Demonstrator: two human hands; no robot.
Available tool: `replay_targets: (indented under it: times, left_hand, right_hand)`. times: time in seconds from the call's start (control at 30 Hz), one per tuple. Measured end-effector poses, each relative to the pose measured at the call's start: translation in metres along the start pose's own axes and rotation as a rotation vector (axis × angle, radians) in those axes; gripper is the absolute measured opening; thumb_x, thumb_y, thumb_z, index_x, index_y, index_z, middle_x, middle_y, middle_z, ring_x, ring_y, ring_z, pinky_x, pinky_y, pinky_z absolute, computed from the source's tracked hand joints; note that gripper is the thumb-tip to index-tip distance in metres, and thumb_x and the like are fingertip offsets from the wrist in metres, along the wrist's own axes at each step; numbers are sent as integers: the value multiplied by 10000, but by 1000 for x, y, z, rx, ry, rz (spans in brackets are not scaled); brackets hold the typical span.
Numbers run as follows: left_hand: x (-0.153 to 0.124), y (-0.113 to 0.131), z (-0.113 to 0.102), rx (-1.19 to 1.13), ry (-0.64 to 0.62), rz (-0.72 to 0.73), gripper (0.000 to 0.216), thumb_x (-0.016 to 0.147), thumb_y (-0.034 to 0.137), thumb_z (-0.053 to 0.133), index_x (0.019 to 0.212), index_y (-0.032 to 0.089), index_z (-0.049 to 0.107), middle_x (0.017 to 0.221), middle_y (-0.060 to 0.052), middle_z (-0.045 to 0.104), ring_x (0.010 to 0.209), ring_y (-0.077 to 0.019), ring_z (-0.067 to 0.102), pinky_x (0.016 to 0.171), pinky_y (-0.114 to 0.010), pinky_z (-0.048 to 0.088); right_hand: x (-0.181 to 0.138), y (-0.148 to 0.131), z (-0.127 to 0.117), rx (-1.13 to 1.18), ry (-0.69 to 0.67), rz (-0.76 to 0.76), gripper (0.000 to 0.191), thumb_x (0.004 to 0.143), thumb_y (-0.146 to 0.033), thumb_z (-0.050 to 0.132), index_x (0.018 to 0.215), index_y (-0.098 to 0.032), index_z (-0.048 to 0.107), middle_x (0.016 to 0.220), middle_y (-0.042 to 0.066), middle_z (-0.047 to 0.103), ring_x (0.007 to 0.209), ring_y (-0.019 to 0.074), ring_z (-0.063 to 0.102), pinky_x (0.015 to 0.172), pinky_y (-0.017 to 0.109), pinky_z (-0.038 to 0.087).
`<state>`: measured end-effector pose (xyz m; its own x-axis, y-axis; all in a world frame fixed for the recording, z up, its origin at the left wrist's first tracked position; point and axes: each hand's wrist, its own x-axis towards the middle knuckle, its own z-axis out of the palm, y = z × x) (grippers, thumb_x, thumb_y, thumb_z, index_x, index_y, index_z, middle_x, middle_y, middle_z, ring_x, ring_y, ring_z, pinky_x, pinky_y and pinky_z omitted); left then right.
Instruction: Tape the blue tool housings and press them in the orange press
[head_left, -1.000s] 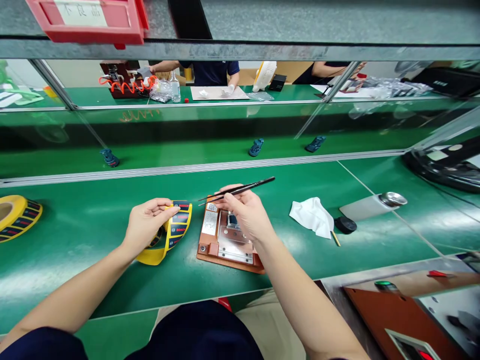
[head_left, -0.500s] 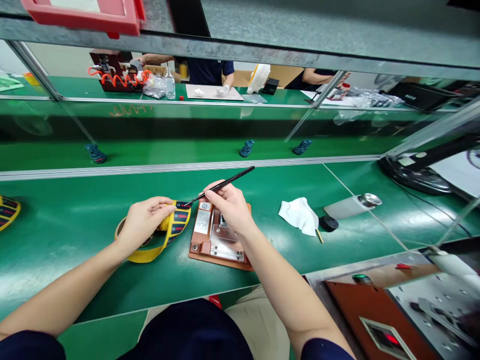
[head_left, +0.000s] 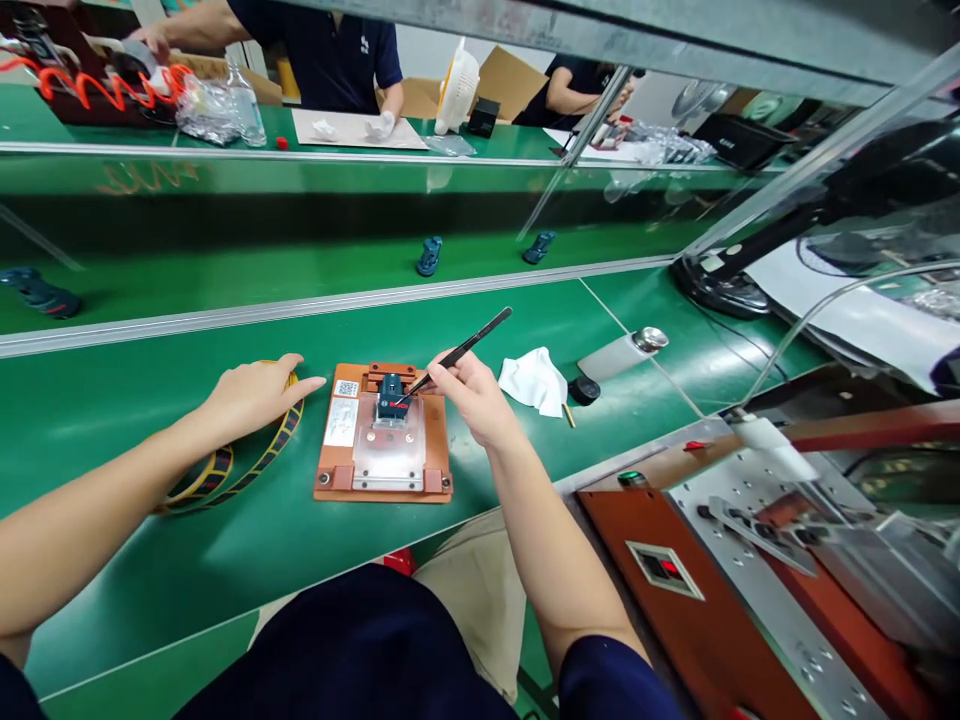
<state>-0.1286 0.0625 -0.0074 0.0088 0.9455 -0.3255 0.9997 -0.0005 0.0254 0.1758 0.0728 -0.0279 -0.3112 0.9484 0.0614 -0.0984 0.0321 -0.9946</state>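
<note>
My right hand (head_left: 476, 395) pinches a pair of black tweezers (head_left: 480, 335). Their tips point down-left at the front of a small dark blue plastic part (head_left: 391, 398), which shows red lettering. That part sits in an orange-brown fixture (head_left: 328, 470) with a clear plate in front of it. Whether a label is between the tips is too small to tell. To the left, my left hand (head_left: 247, 400) lies over a roll of yellow-edged label tape (head_left: 281, 440) with dark labels, thumb and forefinger spread apart. The hand hides part of the roll.
Right of the fixture lie a white cloth (head_left: 534, 382), a black cap (head_left: 584, 390) and a pale bottle (head_left: 619, 352). A machine with a brown panel (head_left: 637, 600) stands at right. Blue parts (head_left: 430, 257) rest beyond the rail. Co-workers (head_left: 322, 60) sit across the bench.
My right hand has brought the tweezers from the label tape to the blue part in the fixture. My left hand has let go of the strip's end and moved left. The view has shifted right.
</note>
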Motion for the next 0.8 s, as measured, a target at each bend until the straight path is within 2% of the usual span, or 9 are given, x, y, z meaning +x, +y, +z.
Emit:
replay_targets:
  times: [0.07,0.13,0.2,0.27,0.33,0.4,0.53,0.8]
  left_hand:
    - [-11,3,-5,46,88,-35,737,964,729,292,1408,181,508,945,-154,736,909,-429,684,700,-453,484]
    - [-26,7,-6,4,261,17,630,986,674,366,1338,191,563,925,-122,733,892,-386,688,680,-420,485]
    - [-43,15,1,-115,455,220,463,1015,562,442,1229,193,621,963,-91,728,919,-316,682,720,-390,498]
    - [-60,27,16,-234,564,512,327,1026,440,507,1169,178,640,1026,-83,723,962,-261,664,810,-375,512]
    - [-73,41,36,-288,548,758,301,1010,366,571,1232,168,621,1152,-100,705,1069,-254,637,937,-396,501]
    - [-83,53,55,-277,500,874,396,980,336,633,1336,173,574,1304,-129,650,1223,-289,570,1041,-455,459]
    - [-90,65,76,-232,539,864,476,943,279,685,1391,193,545,1388,-150,598,1295,-336,501,1066,-528,429]
    - [-88,65,78,-228,570,860,463,948,240,671,1390,180,547,1370,-151,606,1275,-336,496,1047,-527,415]
  right_hand:
    - [-1,4,-1,6,-17,2,388,862,-577,716,943,-230,562,832,8,707,832,188,719,861,374,583]
    - [-1,7,-1,8,-25,-9,376,876,-570,706,946,-231,562,847,11,707,845,186,717,871,369,579]
    - [-1,10,0,15,-28,-3,373,881,-570,702,950,-231,561,860,14,706,851,187,714,865,365,582]
    - [-1,12,1,20,-24,9,378,881,-575,700,959,-234,558,873,17,708,863,191,713,860,365,586]
    - [-1,15,1,19,-14,12,374,885,-571,698,972,-236,558,883,19,709,872,192,712,859,363,585]
    - [-1,17,1,23,-5,6,364,889,-560,700,975,-236,559,883,18,707,869,189,710,854,357,584]
    - [1,19,1,41,-5,13,377,874,-563,715,964,-234,555,869,13,696,837,183,707,823,351,594]
    - [2,17,1,3,-12,27,422,854,-606,714,965,-232,556,903,19,701,877,192,709,841,350,585]
